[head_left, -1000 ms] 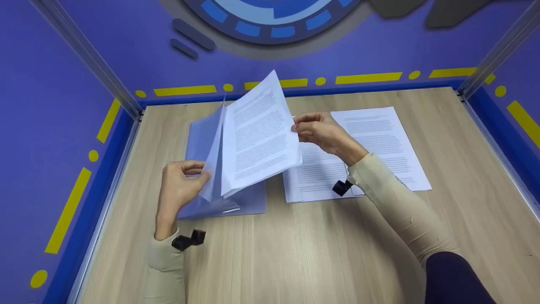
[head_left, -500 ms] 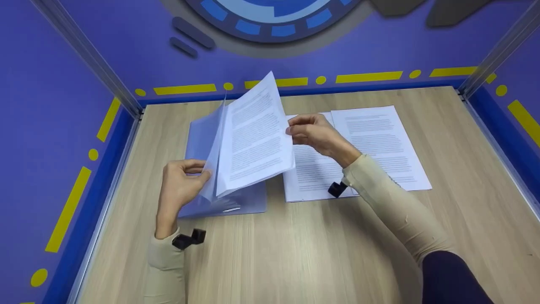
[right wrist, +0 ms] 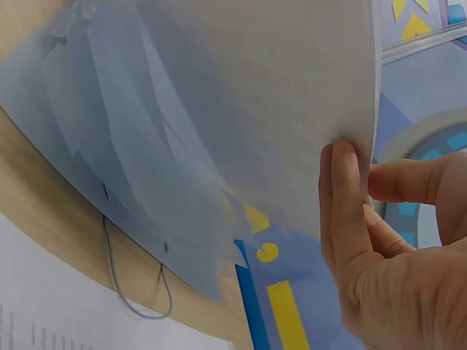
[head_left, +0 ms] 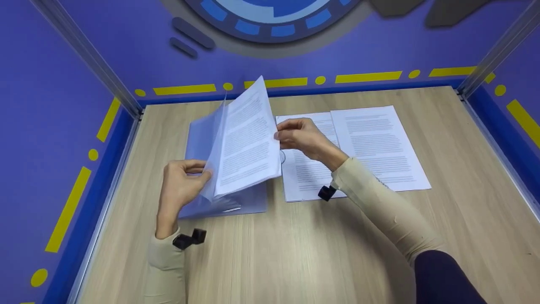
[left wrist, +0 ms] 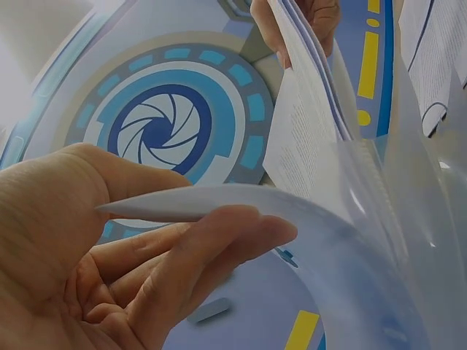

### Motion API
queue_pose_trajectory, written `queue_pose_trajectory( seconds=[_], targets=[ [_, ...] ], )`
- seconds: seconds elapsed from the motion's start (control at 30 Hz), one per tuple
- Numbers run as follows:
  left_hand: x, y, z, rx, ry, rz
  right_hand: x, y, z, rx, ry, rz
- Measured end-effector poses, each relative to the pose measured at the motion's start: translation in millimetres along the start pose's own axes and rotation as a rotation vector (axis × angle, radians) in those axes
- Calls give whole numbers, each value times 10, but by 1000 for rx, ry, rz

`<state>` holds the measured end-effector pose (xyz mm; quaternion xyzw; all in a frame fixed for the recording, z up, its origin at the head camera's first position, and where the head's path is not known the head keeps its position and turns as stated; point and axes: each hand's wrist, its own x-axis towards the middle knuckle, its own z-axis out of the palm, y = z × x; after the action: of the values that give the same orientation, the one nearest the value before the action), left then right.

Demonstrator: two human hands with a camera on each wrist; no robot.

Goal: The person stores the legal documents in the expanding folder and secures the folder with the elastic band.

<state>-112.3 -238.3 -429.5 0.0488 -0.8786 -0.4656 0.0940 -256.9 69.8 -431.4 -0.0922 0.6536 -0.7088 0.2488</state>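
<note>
A translucent bluish plastic folder (head_left: 255, 200) with clear sleeves lies open on the table, left of centre. Between thumb and fingers, my left hand (head_left: 179, 183) pinches the edge of a raised clear sleeve (left wrist: 292, 200), which bends in the left wrist view. My right hand (head_left: 306, 139) pinches the right edge of a thin stack of printed sheets (head_left: 247, 143), tilted up over the folder. The stack's left edge is at the sleeve; whether it lies inside is unclear. In the right wrist view, fingers press the back of the sheets (right wrist: 292, 95).
Two printed pages (head_left: 375, 143) lie side by side on the wooden table (head_left: 270, 257), right of the folder. A thin elastic loop (right wrist: 139, 313) hangs from the folder's edge. Blue-purple panels (head_left: 337, 50) enclose the table at the back and sides.
My right hand has moved left and slightly down, bringing the sheets closer to the raised sleeve. The left hand has stayed almost still.
</note>
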Motion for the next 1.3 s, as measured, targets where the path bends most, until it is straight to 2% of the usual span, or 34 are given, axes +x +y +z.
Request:
queue_pose_trajectory(
  seconds=[0.4, 0.73, 1.03, 1.3],
  targets=[
    [-11, -12, 10, 2, 2, 23, 34, 68, 221, -66, -35, -61],
    [-15, -12, 32, 17, 4, 42, 109, 123, 377, -92, -14, -83],
    [-7, -14, 30, 5, 11, 54, 141, 203, 499, -117, 15, -42],
    [-6, -8, 43, 3, 10, 63, 162, 259, 626, -124, 27, -43]
  ],
)
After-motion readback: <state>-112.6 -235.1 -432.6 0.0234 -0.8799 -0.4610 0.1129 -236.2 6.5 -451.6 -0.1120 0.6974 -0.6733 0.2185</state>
